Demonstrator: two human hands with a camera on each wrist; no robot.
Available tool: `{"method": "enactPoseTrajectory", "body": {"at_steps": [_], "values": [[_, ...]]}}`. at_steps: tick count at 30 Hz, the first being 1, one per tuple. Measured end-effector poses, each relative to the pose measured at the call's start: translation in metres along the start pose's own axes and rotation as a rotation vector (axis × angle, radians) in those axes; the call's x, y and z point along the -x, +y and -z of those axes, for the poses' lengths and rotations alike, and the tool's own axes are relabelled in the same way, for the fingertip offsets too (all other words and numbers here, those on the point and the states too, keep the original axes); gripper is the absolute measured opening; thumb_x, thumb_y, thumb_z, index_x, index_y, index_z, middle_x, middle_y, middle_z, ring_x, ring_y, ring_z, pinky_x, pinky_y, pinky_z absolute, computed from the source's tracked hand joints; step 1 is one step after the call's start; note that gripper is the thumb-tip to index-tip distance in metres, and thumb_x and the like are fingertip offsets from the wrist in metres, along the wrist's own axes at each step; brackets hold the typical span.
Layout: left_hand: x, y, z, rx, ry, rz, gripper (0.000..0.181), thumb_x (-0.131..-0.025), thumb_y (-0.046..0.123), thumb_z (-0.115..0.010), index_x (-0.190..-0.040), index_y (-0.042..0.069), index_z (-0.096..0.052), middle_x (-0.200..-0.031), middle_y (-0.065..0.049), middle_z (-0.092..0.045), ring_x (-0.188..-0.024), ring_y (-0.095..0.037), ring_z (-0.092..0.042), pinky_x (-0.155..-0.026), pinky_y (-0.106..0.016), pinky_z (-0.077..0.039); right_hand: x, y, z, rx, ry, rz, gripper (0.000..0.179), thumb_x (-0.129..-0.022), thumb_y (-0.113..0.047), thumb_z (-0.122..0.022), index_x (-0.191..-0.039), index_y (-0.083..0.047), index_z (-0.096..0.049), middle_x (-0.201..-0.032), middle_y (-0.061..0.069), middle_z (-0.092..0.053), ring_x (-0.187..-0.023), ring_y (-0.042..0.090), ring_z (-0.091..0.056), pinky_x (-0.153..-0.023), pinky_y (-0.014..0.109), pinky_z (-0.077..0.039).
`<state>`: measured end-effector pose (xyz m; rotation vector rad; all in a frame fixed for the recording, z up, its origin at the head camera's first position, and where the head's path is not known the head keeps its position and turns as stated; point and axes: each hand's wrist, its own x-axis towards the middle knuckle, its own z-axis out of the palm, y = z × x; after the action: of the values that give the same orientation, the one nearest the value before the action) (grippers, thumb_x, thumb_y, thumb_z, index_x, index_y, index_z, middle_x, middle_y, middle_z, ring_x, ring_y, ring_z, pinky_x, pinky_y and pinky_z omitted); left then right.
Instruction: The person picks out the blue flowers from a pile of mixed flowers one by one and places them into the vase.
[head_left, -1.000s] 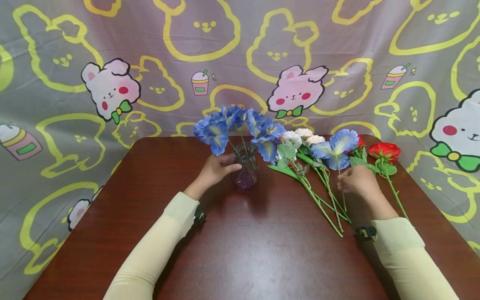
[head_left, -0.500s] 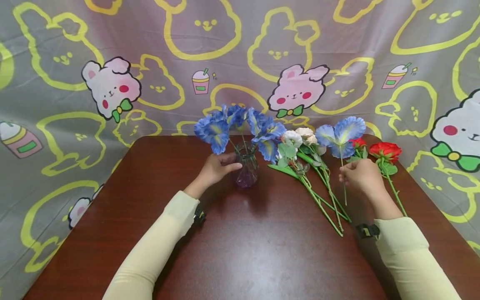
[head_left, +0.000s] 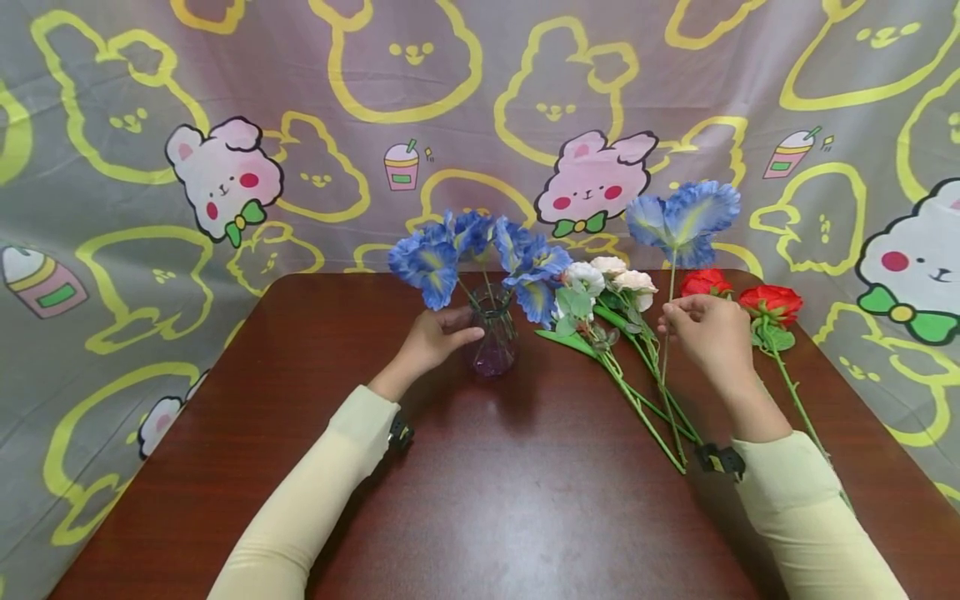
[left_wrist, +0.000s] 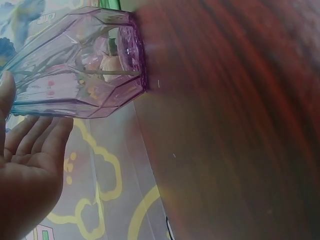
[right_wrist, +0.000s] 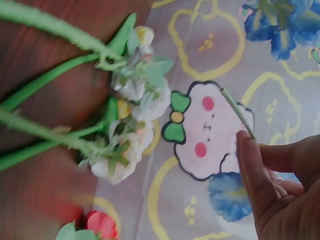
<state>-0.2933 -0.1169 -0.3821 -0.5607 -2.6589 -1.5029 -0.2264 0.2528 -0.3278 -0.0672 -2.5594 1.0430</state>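
A clear glass vase (head_left: 492, 348), purple toward its base, stands upright on the table with several blue irises (head_left: 427, 262) in it. My left hand (head_left: 429, 343) holds it from the left, thumb in front and fingers behind; the left wrist view shows the vase (left_wrist: 92, 65) close up, its neck beside the thumb (left_wrist: 7, 92). To the right, my right hand (head_left: 712, 337) pinches the thin stem of another blue iris (head_left: 688, 223), bloom upward. In the right wrist view the stem end (right_wrist: 235, 111) sticks out past the fingers (right_wrist: 252, 175).
White and cream flowers (head_left: 633, 283) with long green stems lie on the brown table (head_left: 480, 500) between vase and right hand. Red roses (head_left: 772, 304) lie at the far right, partly behind that hand. A patterned curtain (head_left: 450, 83) hangs behind the table.
My right hand has lifted the blue iris from among the lying flowers, raising its bloom above the red roses and shifting slightly left. My left hand and the vase have stayed put.
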Motion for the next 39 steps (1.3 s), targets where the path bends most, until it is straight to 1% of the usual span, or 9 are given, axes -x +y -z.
{"method": "enactPoseTrajectory", "body": {"at_steps": [5,8,15,21,25,28,34,37,39], "values": [[0.001,0.001,-0.001,-0.008,0.011,-0.015,0.051,-0.088,0.027,-0.074,-0.129,0.0,-0.061,-0.125,-0.017,-0.062,-0.115,-0.027,-0.06,-0.092,-0.039,-0.051,0.002,-0.015,-0.003,-0.062,0.066,0.015,0.028,-0.096,-0.02,-0.063,-0.101,0.006,-0.071,-0.085,0.019,-0.072,-0.056,-0.002,-0.062,-0.051,0.013,-0.045],[0.002,0.002,-0.002,-0.014,0.021,-0.025,0.05,-0.088,0.025,-0.074,-0.129,-0.001,-0.061,-0.124,-0.017,-0.062,-0.114,-0.028,-0.06,-0.092,-0.039,-0.051,0.003,-0.022,-0.006,-0.093,0.111,0.045,0.026,-0.096,-0.019,-0.064,-0.098,0.005,-0.072,-0.084,0.02,-0.072,-0.056,-0.005,-0.061,-0.053,0.011,-0.045],[0.003,0.0,-0.006,0.003,0.05,-0.067,0.047,-0.088,0.022,-0.074,-0.127,-0.001,-0.062,-0.122,-0.018,-0.064,-0.112,-0.027,-0.062,-0.091,-0.037,-0.051,0.006,-0.032,-0.017,-0.204,0.214,0.223,0.019,-0.095,-0.01,-0.064,-0.091,0.008,-0.071,-0.079,0.019,-0.07,-0.06,-0.011,-0.057,-0.055,0.009,-0.048],[0.006,0.002,-0.008,0.009,0.074,-0.056,0.047,-0.088,0.022,-0.074,-0.128,0.0,-0.062,-0.122,-0.018,-0.064,-0.113,-0.027,-0.062,-0.092,-0.038,-0.051,0.009,-0.045,-0.027,-0.207,0.295,0.38,0.012,-0.092,-0.008,-0.068,-0.085,0.002,-0.072,-0.073,0.01,-0.07,-0.062,-0.008,-0.058,-0.058,0.008,-0.044],[0.007,0.002,-0.008,0.012,0.084,-0.058,0.046,-0.088,0.022,-0.074,-0.128,0.0,-0.062,-0.122,-0.017,-0.064,-0.113,-0.027,-0.061,-0.092,-0.038,-0.051,0.011,-0.054,-0.033,-0.24,0.307,0.487,0.007,-0.089,-0.004,-0.07,-0.086,0.002,-0.072,-0.072,0.007,-0.07,-0.059,0.008,-0.063,-0.057,0.009,-0.044],[0.007,0.001,-0.009,0.017,0.09,-0.075,0.045,-0.088,0.022,-0.074,-0.127,0.001,-0.063,-0.121,-0.017,-0.064,-0.111,-0.025,-0.062,-0.091,-0.036,-0.052,0.015,-0.061,-0.038,-0.291,0.274,0.521,0.006,-0.09,-0.003,-0.069,-0.086,0.001,-0.072,-0.072,0.005,-0.069,-0.056,0.012,-0.064,-0.055,0.011,-0.047],[0.007,0.0,-0.01,0.016,0.103,-0.109,0.043,-0.088,0.021,-0.075,-0.126,0.003,-0.065,-0.119,-0.014,-0.066,-0.109,-0.022,-0.064,-0.089,-0.035,-0.052,0.022,-0.075,-0.048,-0.291,0.298,0.603,0.004,-0.086,-0.002,-0.073,-0.083,-0.003,-0.071,-0.064,0.003,-0.065,-0.052,0.01,-0.057,-0.053,0.015,-0.042],[0.007,0.001,-0.009,0.017,0.111,-0.106,0.043,-0.087,0.021,-0.075,-0.125,0.004,-0.065,-0.119,-0.014,-0.066,-0.109,-0.022,-0.064,-0.089,-0.034,-0.053,0.024,-0.08,-0.053,-0.282,0.305,0.646,0.004,-0.084,-0.001,-0.075,-0.083,-0.003,-0.071,-0.063,0.002,-0.063,-0.052,0.009,-0.054,-0.053,0.017,-0.04],[0.009,0.002,-0.009,0.024,0.111,-0.101,0.044,-0.087,0.021,-0.075,-0.126,0.003,-0.065,-0.119,-0.014,-0.066,-0.109,-0.022,-0.064,-0.089,-0.034,-0.053,0.026,-0.083,-0.057,-0.278,0.299,0.673,0.004,-0.083,-0.001,-0.075,-0.084,-0.003,-0.072,-0.066,0.002,-0.065,-0.054,0.009,-0.057,-0.053,0.018,-0.043]]}}
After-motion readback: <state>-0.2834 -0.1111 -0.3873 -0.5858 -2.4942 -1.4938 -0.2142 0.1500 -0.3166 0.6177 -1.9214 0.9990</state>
